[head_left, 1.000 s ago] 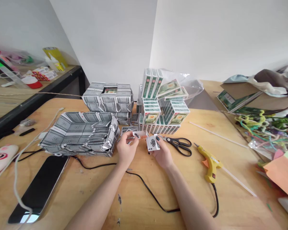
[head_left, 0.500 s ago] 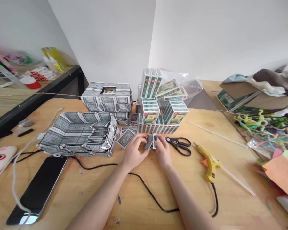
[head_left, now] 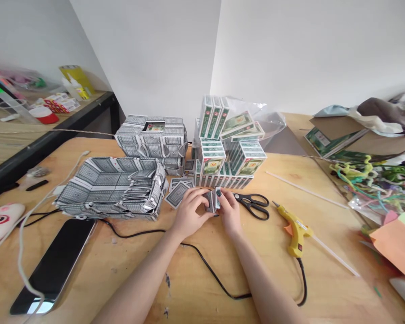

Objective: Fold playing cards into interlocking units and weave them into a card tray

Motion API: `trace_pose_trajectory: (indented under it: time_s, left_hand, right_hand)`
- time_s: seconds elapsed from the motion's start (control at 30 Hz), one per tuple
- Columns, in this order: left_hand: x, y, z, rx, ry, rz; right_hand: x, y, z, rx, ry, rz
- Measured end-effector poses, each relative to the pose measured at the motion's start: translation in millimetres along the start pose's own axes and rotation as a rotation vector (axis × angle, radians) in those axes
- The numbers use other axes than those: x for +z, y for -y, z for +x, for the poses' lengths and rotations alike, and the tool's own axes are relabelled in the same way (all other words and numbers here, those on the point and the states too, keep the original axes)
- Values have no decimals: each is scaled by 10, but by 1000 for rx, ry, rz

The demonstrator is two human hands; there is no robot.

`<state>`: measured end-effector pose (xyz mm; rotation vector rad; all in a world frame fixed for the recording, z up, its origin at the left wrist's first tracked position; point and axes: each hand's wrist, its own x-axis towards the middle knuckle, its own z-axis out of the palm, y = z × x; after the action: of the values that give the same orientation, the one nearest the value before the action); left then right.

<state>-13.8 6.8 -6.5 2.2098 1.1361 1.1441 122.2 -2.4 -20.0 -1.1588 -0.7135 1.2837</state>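
Observation:
Between both hands is a bent playing card (head_left: pixel 210 201) with a grey patterned back and a white edge strip. My left hand (head_left: pixel 191 210) pinches its left side with thumb and fingers. On its right side my right hand (head_left: pixel 229 208) is closed, the fingers pressing the white strip. Just left of the hands lie several loose playing cards (head_left: pixel 176 194), overlapping on the table. Black-handled scissors (head_left: pixel 256 204) lie right beside my right hand. Farther right rests a yellow glue gun (head_left: pixel 295 229) with a glue stick in its back.
A tray made of folded cards (head_left: pixel 101 189) stands at left, with a card-built box (head_left: pixel 151 139) behind it. Boxed card decks (head_left: pixel 212 162) are stacked ahead. A phone (head_left: pixel 54 265) lies front left; a black cable (head_left: pixel 205 265) crosses the table. Pipe cleaners (head_left: pixel 367 180) lie right.
The card between my hands has turned slightly, its patterned side now standing more upright. My left fingers have shifted a little on it. The other things stay put.

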Motion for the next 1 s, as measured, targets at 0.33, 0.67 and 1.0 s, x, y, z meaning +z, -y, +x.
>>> trace_pose_trajectory:
  time_s: [0.33, 0.67, 1.0]
  left_hand:
    - [17, 25, 0, -8, -20, -29]
    - [20, 22, 6, 1, -16, -42]
    - [30, 14, -11, 0, -43, -47]
  right_hand:
    - [10, 67, -19, -145, 103, -162]
    - [8, 60, -14, -174, 143, -164]
    - [13, 56, -8, -87, 223, -68]
